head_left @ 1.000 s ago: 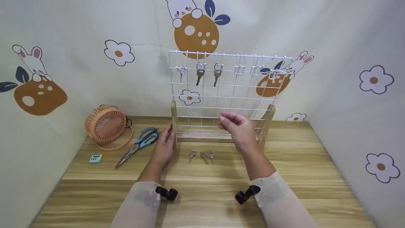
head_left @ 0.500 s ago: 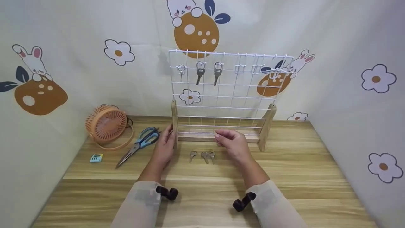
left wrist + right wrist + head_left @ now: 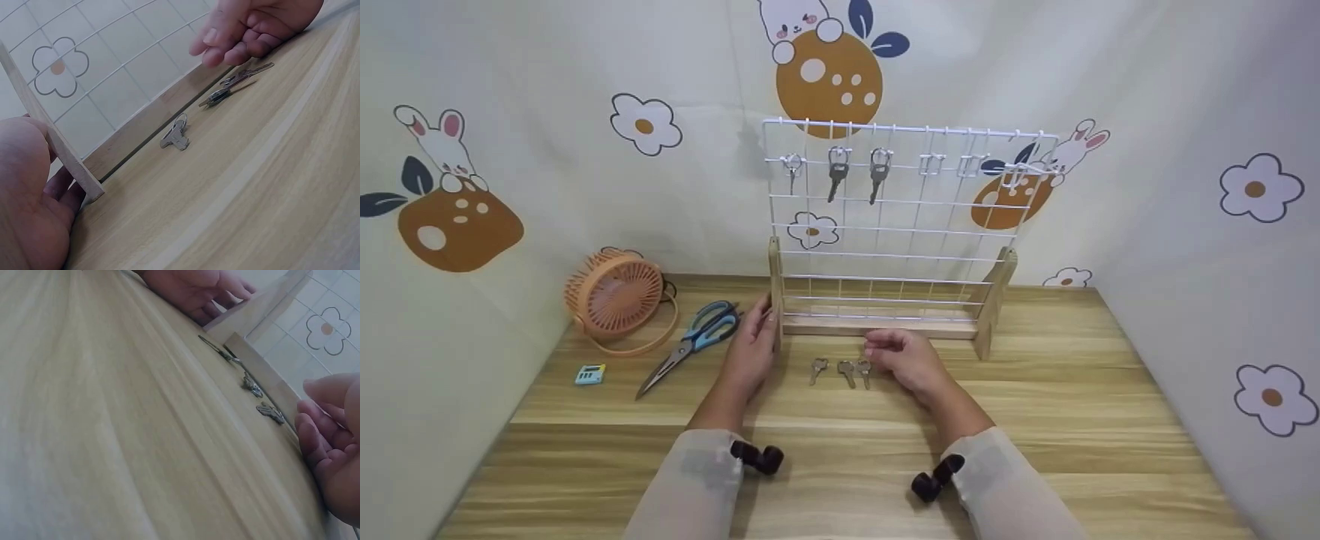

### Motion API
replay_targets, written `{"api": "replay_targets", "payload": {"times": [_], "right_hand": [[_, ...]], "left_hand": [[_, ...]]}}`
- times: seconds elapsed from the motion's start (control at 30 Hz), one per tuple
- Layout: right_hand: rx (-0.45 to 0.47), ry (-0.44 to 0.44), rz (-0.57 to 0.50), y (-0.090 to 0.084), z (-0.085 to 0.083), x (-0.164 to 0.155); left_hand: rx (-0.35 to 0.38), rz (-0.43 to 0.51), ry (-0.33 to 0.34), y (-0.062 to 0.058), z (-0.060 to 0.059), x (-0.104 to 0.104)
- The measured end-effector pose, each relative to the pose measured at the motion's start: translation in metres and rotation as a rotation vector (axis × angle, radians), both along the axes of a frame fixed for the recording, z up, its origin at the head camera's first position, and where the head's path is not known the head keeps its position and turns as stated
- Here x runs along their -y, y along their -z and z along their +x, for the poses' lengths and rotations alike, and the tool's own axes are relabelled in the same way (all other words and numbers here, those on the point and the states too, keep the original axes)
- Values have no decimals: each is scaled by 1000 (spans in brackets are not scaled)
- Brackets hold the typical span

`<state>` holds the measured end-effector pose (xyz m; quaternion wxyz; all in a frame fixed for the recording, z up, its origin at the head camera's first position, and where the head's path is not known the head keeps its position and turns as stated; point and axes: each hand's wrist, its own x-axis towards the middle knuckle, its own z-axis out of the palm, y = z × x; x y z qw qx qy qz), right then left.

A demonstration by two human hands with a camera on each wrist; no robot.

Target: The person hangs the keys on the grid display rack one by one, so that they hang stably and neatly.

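Observation:
My left hand [image 3: 751, 349] rests against the outer side of the stand's left wooden leg [image 3: 776, 292]. The leg carries a white wire grid [image 3: 896, 259]. Over the table, my right hand [image 3: 911, 364] hovers with loosely bent fingers and nothing between them, beside the rightmost loose key [image 3: 865, 373]. Two more keys lie to its left: a middle key [image 3: 847, 373] and a left key [image 3: 818, 370], which shows a ring in the left wrist view. Three keys hang on the grid's upper left: a small key [image 3: 793, 176], a dark key [image 3: 838, 180] and another dark key [image 3: 879, 180].
White wire hooks [image 3: 931, 165] hang bare on the grid's right half. Left of the stand are blue-handled scissors [image 3: 686, 349], an orange fan [image 3: 619, 296] and a small light-blue gadget [image 3: 590, 374]. A patterned cloth [image 3: 697, 210] rises behind the wooden table [image 3: 840, 465].
My right hand has come down from in front of the grid to the rightmost loose key, moving slightly left. The left hand stays at the stand's leg.

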<state>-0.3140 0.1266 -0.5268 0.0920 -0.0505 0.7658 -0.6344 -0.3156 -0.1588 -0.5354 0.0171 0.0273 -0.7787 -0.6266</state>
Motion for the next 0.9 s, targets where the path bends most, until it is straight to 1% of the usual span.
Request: {"api": "replay_targets", "payload": {"times": [0.13,0.2,0.27,0.37,0.5,0.73,0.83,0.9], "right_hand": [[-83,-52,178,0,1,0],[-126,-72,263,0,2,1],[-146,-90,321,0,2,2],[-178,-111,377,-1,3,3],[-199,-125,414,-3,3,5],[-149,-100,415,-5,3,2],[-138,-69,394,-5,2,0],[-122,-48,351,-5,1,-1]], "left_hand": [[-4,7,0,-1,1,0],[-19,18,9,-1,1,0],[-32,24,15,0,1,0],[-50,34,24,1,1,0],[-44,29,18,2,0,0],[-23,25,5,1,1,-1],[-21,28,2,2,0,-1],[-18,26,0,2,0,-1]]}}
